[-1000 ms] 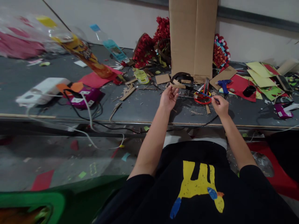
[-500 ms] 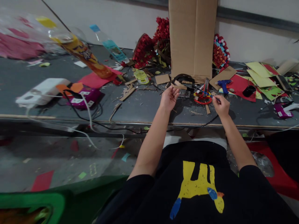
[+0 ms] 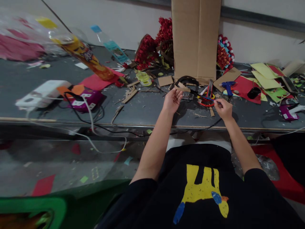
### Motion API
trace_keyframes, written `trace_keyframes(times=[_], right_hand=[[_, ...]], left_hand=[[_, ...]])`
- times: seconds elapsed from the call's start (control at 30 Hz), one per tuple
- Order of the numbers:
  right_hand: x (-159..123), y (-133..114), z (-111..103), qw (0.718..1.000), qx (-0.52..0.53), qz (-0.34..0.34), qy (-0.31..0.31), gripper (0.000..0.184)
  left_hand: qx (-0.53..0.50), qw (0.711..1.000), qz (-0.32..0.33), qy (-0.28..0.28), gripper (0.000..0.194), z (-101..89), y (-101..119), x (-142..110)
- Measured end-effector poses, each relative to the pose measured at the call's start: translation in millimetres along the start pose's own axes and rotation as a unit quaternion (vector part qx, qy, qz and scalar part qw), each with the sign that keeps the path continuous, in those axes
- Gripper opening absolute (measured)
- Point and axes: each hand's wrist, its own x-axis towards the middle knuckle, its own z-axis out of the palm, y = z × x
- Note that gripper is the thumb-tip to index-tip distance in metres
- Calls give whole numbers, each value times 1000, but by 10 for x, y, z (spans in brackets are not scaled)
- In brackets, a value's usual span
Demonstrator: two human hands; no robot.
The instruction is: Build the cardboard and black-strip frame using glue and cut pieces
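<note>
My left hand [image 3: 173,100] is closed on a strip of brown cardboard [image 3: 182,88]. A black curved band [image 3: 188,78] arches just beyond it; whether the two are joined I cannot tell. In my right hand [image 3: 223,108] is a thin paintbrush [image 3: 205,98] with a blue handle, pinched between the fingers. Its dark tip points left, close to the cardboard strip. Beneath the brush lie red-handled scissors or pliers [image 3: 204,104], partly covered. A tall cardboard panel [image 3: 196,41] stands upright behind both hands.
A blue glue gun [image 3: 229,87] and a small black pot [image 3: 254,93] lie to the right. To the left are a yellow tub [image 3: 144,79], bottles [image 3: 88,58] and a purple power strip [image 3: 89,100] with cables. Cardboard scraps litter the grey table [image 3: 143,111].
My right hand has shifted slightly left with the paintbrush, toward the cardboard strip. My left hand stays nearly still.
</note>
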Motion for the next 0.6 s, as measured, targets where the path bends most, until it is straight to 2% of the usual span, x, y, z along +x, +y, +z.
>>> trace_keyframes(times=[0.13, 0.3, 0.4, 0.6], right_hand=[[-5, 5, -2, 1000, -5, 13, 17, 31], [-8, 13, -15, 1000, 3, 5, 5, 31], [-2, 23, -18, 1000, -1, 18, 26, 32], [0, 19, -3, 999, 1, 23, 35, 32]], left_hand=[[-2, 1000, 2, 9, 22, -30, 0, 28], [-22, 1000, -1, 6, 19, -58, 6, 51], [-39, 999, -3, 4, 20, -61, 7, 57], [-20, 1000, 3, 9, 17, -94, -4, 98]])
